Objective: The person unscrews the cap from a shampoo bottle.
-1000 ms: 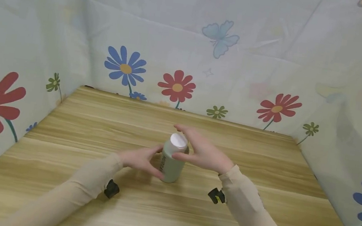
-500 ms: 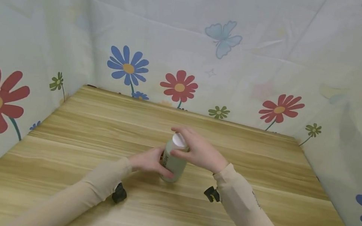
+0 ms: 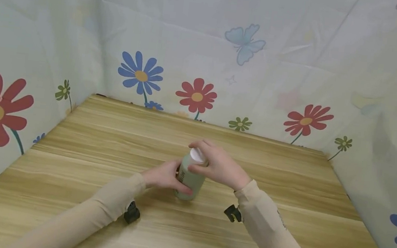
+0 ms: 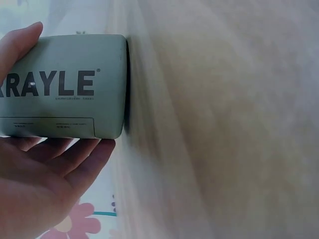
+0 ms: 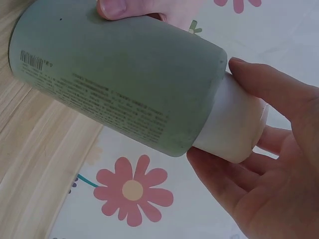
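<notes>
A pale green bottle (image 3: 196, 181) with a white cap (image 3: 198, 154) stands upright on the wooden table, mid-view from the head. Around its lower body my left hand (image 3: 164, 176) grips, the thumb lying across the front and the other fingers behind. Dark lettering ending in "RAYLE" shows on the bottle (image 4: 60, 107) in the left wrist view. My right hand (image 3: 222, 167) holds the white cap (image 5: 230, 119), with the thumb on one side and the fingers on the other. A barcode and small print cover the bottle's side (image 5: 119, 74) in the right wrist view.
The wood-grain table (image 3: 139, 125) extends around the bottle on all sides. Behind it and at both sides hangs a pale cloth (image 3: 179, 35) printed with flowers and a butterfly. A black wrist mount (image 3: 132, 212) sits on the left sleeve, another mount (image 3: 233, 213) on the right.
My left hand has moved right and closed round the bottle, its thumb coming across the front. My right hand's fingers have drawn in round the cap. Over the last half second little has moved.
</notes>
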Demonstrator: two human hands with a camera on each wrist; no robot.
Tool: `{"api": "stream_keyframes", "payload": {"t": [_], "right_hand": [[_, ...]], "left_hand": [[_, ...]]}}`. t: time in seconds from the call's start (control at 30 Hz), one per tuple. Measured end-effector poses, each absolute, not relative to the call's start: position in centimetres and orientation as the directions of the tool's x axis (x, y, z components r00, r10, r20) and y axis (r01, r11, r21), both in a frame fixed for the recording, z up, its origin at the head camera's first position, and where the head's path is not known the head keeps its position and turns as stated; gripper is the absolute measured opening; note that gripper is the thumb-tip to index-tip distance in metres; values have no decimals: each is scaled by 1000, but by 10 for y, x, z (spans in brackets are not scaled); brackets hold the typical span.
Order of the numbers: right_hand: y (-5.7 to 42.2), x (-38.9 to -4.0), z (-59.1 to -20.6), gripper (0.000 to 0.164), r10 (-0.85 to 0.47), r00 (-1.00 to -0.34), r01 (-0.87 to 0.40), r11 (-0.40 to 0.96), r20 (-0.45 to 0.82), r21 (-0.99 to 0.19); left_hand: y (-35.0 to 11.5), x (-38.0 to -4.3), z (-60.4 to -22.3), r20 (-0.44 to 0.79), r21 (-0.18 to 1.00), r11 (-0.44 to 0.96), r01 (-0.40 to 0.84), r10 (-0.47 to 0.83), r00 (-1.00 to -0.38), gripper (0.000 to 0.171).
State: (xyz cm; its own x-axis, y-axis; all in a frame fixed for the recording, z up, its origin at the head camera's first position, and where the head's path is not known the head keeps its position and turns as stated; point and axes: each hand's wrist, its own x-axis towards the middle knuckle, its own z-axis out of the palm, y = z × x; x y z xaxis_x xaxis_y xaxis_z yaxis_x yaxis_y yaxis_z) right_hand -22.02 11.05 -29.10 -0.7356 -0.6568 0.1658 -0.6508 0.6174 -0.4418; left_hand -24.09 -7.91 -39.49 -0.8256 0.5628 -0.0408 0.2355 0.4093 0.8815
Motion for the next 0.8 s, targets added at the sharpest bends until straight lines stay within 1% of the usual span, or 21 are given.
{"api": "stream_keyframes", "payload": {"t": [0.37, 0.63, 0.8], "right_hand": [[116, -218, -288, 49, -635, -754, -628, 621, 168, -469], [121, -218, -284, 49, -586, -770, -622, 604, 251, -498], [123, -218, -288, 48, -571, -776, -617, 597, 270, -513]], "left_hand": [[-83, -238, -383, 14, 811, 488, 322, 535, -845, 74], [-89, -242, -359, 85, 688, 592, 420, 509, -857, 72], [-91, -238, -347, 92, 588, 692, 420, 458, -884, 72]]}}
